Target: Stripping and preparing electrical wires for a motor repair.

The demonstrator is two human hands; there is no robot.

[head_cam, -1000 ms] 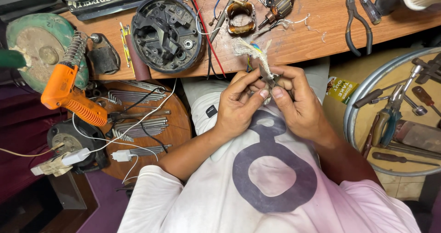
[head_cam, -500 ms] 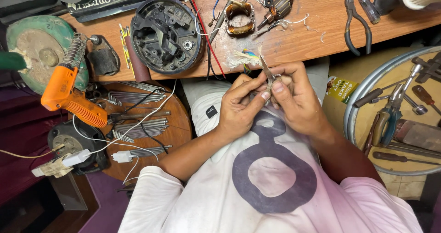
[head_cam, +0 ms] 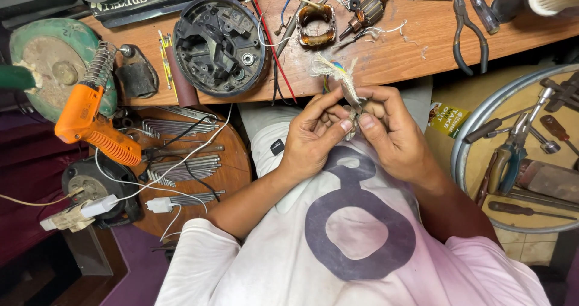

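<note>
**A:** Where is the piece you're working on?

**B:** Right in front of your chest. Your left hand (head_cam: 313, 138) and right hand (head_cam: 392, 138) meet just short of the near edge of the long wooden workbench (head_cam: 398, 58). Between their fingertips you pinch a small bundle of frayed pale fibres and thin coloured wires (head_cam: 339, 75). Its tuft stands up above your thumbs and overlaps the bench edge.

**A:** How are your hands set on it?

**B:** Both are closed on it. Your left thumb and forefinger grip the lower part from the left; your right thumb and fingers curl round it from the right. The two thumbs almost touch. What lies inside the right palm is hidden.

**A:** And what lies on the bench?

**B:** Just beyond the bundle, red and black wires (head_cam: 274, 52) run across the bench. Left of them sits a round black plastic motor housing (head_cam: 220, 43). Farther back lie a copper-wound stator ring (head_cam: 316, 22) and a small motor armature (head_cam: 369, 9). Black-handled pliers (head_cam: 467, 37) lie towards the bench's right end.

**A:** Off the bench?

**B:** Below its left end hangs an orange soldering gun (head_cam: 90, 122). Below its right end stands a round metal tray of tools (head_cam: 522, 155).
</note>
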